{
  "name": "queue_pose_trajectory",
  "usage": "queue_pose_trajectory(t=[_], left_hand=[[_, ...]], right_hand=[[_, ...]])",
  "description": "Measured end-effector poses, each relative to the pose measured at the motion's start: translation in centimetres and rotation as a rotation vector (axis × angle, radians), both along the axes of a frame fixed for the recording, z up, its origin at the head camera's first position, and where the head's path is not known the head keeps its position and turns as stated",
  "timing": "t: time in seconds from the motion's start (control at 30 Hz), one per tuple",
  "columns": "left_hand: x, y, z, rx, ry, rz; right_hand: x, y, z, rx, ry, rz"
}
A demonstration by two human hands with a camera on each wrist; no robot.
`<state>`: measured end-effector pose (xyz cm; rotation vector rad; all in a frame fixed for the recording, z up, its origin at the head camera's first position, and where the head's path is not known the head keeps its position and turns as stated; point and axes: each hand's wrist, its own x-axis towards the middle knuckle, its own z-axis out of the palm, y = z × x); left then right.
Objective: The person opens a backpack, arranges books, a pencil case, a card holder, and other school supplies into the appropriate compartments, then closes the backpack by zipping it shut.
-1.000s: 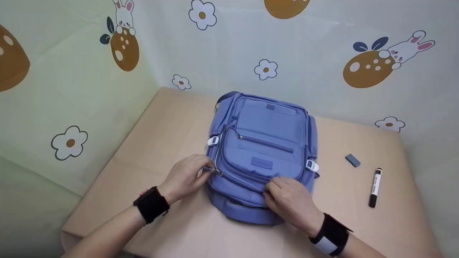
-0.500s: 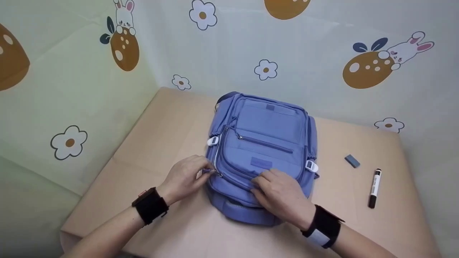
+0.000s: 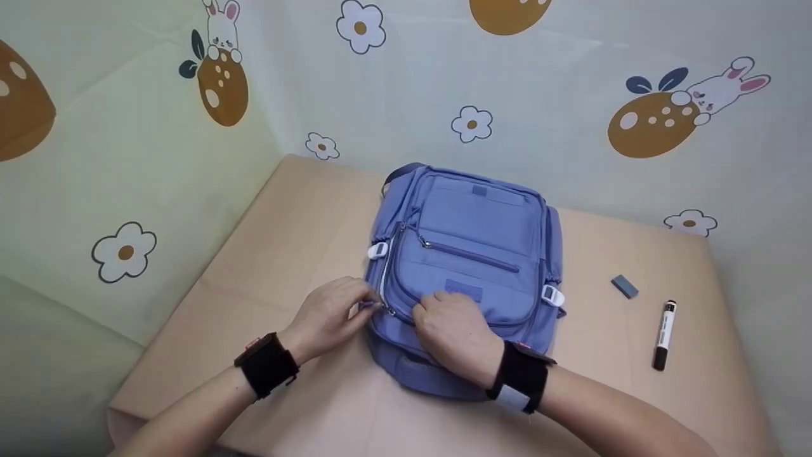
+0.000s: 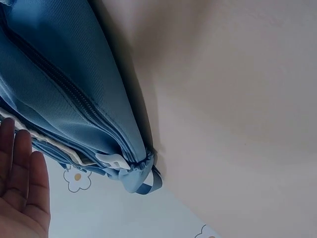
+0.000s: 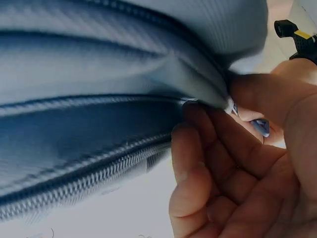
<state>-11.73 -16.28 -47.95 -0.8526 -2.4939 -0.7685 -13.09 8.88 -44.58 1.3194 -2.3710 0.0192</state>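
A blue backpack (image 3: 472, 222) lies on the table, its front pocket facing up. My left hand (image 3: 333, 311) pinches a zipper pull (image 3: 369, 304) at the pocket's lower left corner. In the left wrist view, its outer fingers (image 4: 22, 168) extend beside the bag, while thumb and index finger are out of frame. My right hand (image 3: 453, 327) lies over the lower front, close to the left one. In the right wrist view, its thumb and fingers (image 5: 188, 148) pinch the zipper's edge, with parted zipper teeth (image 5: 74, 186) running away from them. A blue tab (image 5: 260, 127) shows behind.
Right of the backpack lie a grey-blue eraser (image 3: 625, 286) and a white marker (image 3: 664, 335) with black ends. White side buckles (image 3: 553, 295) stick out from the bag. A patterned curtain (image 3: 406, 82) closes off the table (image 3: 254, 254) behind and on the left.
My right hand has slid leftward along the pocket's lower zipper, toward the left hand. The left hand keeps its pinch at the corner, and the backpack stays in place.
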Motion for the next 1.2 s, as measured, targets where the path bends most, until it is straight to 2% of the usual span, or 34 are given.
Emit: queue_pose_trajectory(t=[0.13, 0.3, 0.4, 0.53, 0.67, 0.77, 1.03, 1.2], left_hand=[[-0.4, 0.0, 0.1, 0.033, -0.023, -0.007], [-1.5, -0.4, 0.5, 0.081, -0.128, 0.002], [-2.3, -1.1, 0.6, 0.114, -0.200, 0.069], [-3.9, -1.7, 0.6, 0.105, -0.276, 0.165], [-5.6, -1.6, 0.5, 0.051, -0.296, 0.204], [-6.5, -1.5, 0.4, 0.041, -0.299, 0.221], [-6.5, -1.6, 0.6, 0.069, -0.323, 0.230], [-6.4, -1.6, 0.6, 0.074, -0.337, 0.229]], right_hand=[[0.1, 0.3, 0.0, -0.013, 0.007, 0.013], [0.1, 0.5, 0.2, -0.031, -0.018, 0.021], [0.2, 0.6, 0.3, -0.045, -0.025, 0.026], [0.3, 0.7, 0.2, -0.049, -0.027, 0.035], [0.3, 0.7, 0.0, -0.036, -0.027, 0.034], [0.3, 0.7, 0.0, -0.033, -0.044, 0.030], [0.0, 0.1, 0.6, -0.050, -0.051, 0.028], [-0.7, -1.5, 1.7, -0.023, -0.090, 0.016]])
